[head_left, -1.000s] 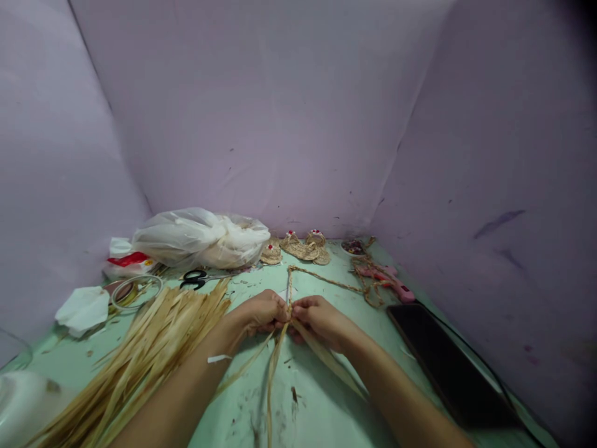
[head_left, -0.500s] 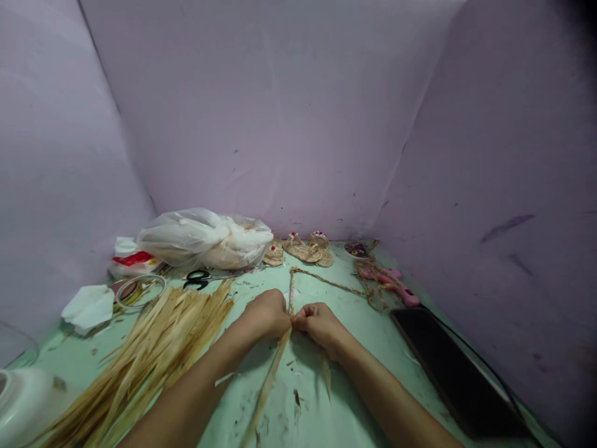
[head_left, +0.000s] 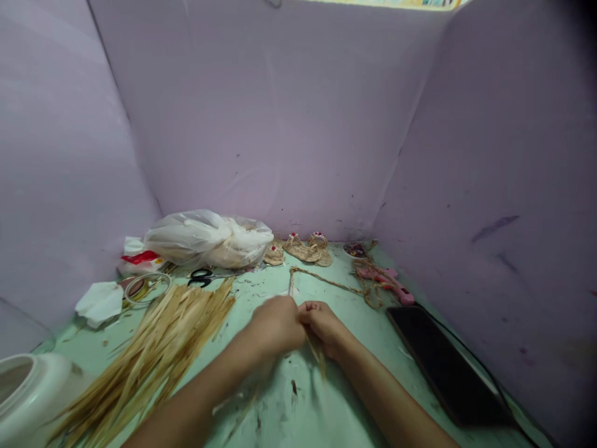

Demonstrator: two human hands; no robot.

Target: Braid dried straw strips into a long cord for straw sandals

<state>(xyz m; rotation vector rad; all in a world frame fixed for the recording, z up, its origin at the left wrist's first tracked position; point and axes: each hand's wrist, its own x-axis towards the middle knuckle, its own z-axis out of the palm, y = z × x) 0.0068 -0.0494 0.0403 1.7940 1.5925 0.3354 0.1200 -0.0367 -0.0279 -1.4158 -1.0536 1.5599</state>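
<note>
A thin braided straw cord [head_left: 321, 280] runs across the green table [head_left: 345, 386] from the far right to my two hands at the centre. My left hand [head_left: 275, 325] is closed on the loose straw strips at the cord's near end and is smeared by motion. My right hand [head_left: 324, 323] touches it from the right, fingers pinched shut on a straw strip [head_left: 318, 356] that hangs toward me. A large pile of flat straw strips [head_left: 153, 348] lies to the left of my left arm.
Along the back stand a clear plastic bag [head_left: 208, 238], black scissors [head_left: 200, 277], tape rolls [head_left: 142, 287], a crumpled tissue [head_left: 100, 302], small woven straw sandals [head_left: 303, 247] and a pink glue gun [head_left: 389, 281]. A dark phone [head_left: 443, 367] lies right. A white jar [head_left: 28, 392] is near left.
My left hand has swept to the right over the cord's end and blurred. The loose strips below my hands have shifted, and the view has tilted slightly upward.
</note>
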